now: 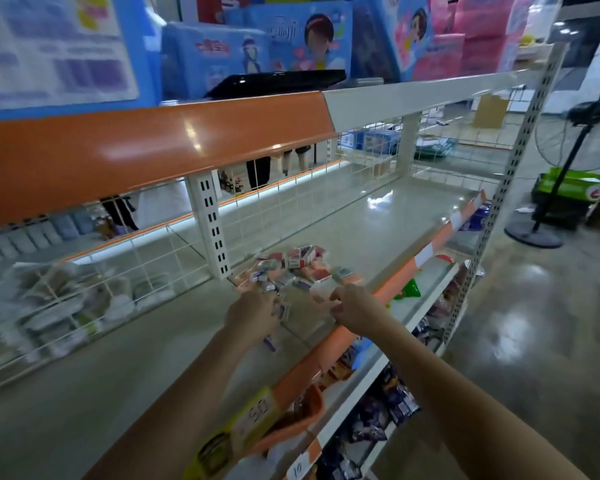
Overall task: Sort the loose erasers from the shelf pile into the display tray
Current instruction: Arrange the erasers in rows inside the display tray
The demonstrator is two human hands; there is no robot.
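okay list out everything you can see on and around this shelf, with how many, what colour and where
Eraser pile: many, count unclear, red, white and blue wrappers, middle shelf near the upright.
Display tray: one, clear, hard to make out, by the shelf's front edge.
Shelf: one, pale grey, orange front strip.
Black tray: one, top shelf.
Boxes: several, blue and pink, top shelf.
Packaged goods: many, mixed colours, lower shelves.
Standing fan: one, black, on the floor at right.
Left hand: holds several erasers, at the pile.
Right hand: fingers curled at the tray's edge; what it holds is blurred.
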